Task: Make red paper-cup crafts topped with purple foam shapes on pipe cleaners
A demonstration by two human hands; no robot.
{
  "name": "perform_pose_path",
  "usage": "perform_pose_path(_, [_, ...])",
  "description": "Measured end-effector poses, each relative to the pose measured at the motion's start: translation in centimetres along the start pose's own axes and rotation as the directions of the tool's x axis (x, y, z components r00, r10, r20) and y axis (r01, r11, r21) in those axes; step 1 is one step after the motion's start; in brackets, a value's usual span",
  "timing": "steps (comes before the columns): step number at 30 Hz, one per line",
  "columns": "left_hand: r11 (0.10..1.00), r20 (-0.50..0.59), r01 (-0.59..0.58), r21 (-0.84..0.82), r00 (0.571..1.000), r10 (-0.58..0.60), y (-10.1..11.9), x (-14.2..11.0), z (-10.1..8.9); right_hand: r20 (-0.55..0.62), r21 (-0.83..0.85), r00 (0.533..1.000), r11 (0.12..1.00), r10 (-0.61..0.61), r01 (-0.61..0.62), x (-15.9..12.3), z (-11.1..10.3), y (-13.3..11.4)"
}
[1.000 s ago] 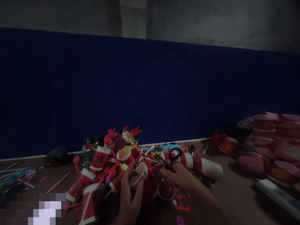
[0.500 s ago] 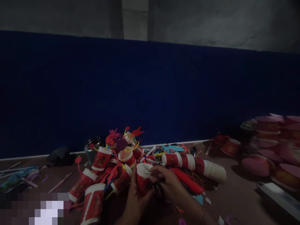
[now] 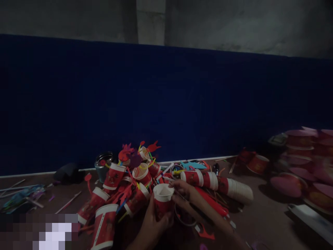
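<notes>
My left hand (image 3: pixel 157 220) is wrapped round a red paper cup (image 3: pixel 163 205) with a white rim. The cup stands upright with its mouth towards me, and a pointed white shape shows inside it. At the rim's right side is my right hand (image 3: pixel 185 194), its fingers bent together. A thin dark line shows by these fingers; what they hold is too dim to make out. Beyond the cup lies a heap of red paper cups (image 3: pixel 114 176) with coloured pipe cleaners and red cut-outs. A nested row of cups (image 3: pixel 229 187) lies to the right.
Under my right forearm lie a pale ring (image 3: pixel 186 222) and a red paper scrap (image 3: pixel 205 232). A long red packet (image 3: pixel 212 203) is beside them. Pink-topped tubs (image 3: pixel 299 142) are stacked far right, near a white box (image 3: pixel 310 217). A blue panel (image 3: pixel 166 104) stands behind.
The dark-handled scissors seen in my right hand no longer show clearly. That hand has shifted slightly up and right at the rim. The pale ring beneath it has come into view.
</notes>
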State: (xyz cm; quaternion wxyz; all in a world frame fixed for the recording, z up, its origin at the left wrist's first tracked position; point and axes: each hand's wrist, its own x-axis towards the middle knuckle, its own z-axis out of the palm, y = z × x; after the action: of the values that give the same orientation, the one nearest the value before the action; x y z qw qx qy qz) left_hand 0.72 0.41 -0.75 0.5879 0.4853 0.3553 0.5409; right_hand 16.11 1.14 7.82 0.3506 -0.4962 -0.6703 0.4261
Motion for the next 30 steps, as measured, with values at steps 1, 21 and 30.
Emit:
perform_pose_path(1, [0.999, 0.078, 0.020, -0.024, 0.997, -0.018, 0.4, -0.1, 0.2, 0.018, 0.032, 0.999, 0.999, -0.031, 0.031, 0.2, 0.1, 0.2])
perform_pose_path(21, [0.994, -0.030, -0.049, 0.099, 0.998, 0.053, 1.3, -0.2, 0.4, 0.052, -0.171, 0.998, 0.985, -0.032, 0.041, -1.4, -0.4, -1.8])
perform_pose_path(30, [0.845, -0.049, -0.245, 0.476, 0.952, 0.303, 1.8, -0.6, -0.2, 0.057, -0.275, 0.998, 0.960, -0.031, 0.045, -0.9, -0.4, -1.6])
